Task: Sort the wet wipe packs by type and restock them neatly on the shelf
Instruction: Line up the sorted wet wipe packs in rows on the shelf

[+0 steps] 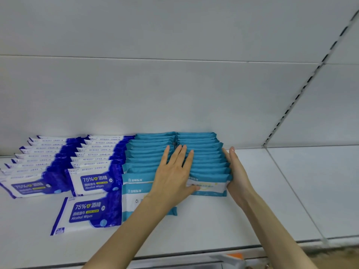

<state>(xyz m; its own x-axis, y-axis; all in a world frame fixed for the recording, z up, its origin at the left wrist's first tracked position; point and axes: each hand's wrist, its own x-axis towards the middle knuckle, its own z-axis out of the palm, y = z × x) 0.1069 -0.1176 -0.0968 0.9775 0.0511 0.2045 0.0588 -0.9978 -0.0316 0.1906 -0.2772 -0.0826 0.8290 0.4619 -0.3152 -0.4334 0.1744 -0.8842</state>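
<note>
The right teal row (206, 158) of packs, its long axis running near to far on the shelf (252, 210), lies between the hands. The left hand (172, 171) lies flat at its left edge and the right hand (236, 171) presses its right side. Both grips are apart, fingers straight. The left forearm hides part of the left teal row (147, 152); the blue alcohol packs (93, 164) stand farther left.

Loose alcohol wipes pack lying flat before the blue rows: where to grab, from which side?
Probably pinch the flat alcohol wipes pack at its left end seal, coming from the front-left: it lies face up, teal pack crowds its right, blue row behind.
</note>
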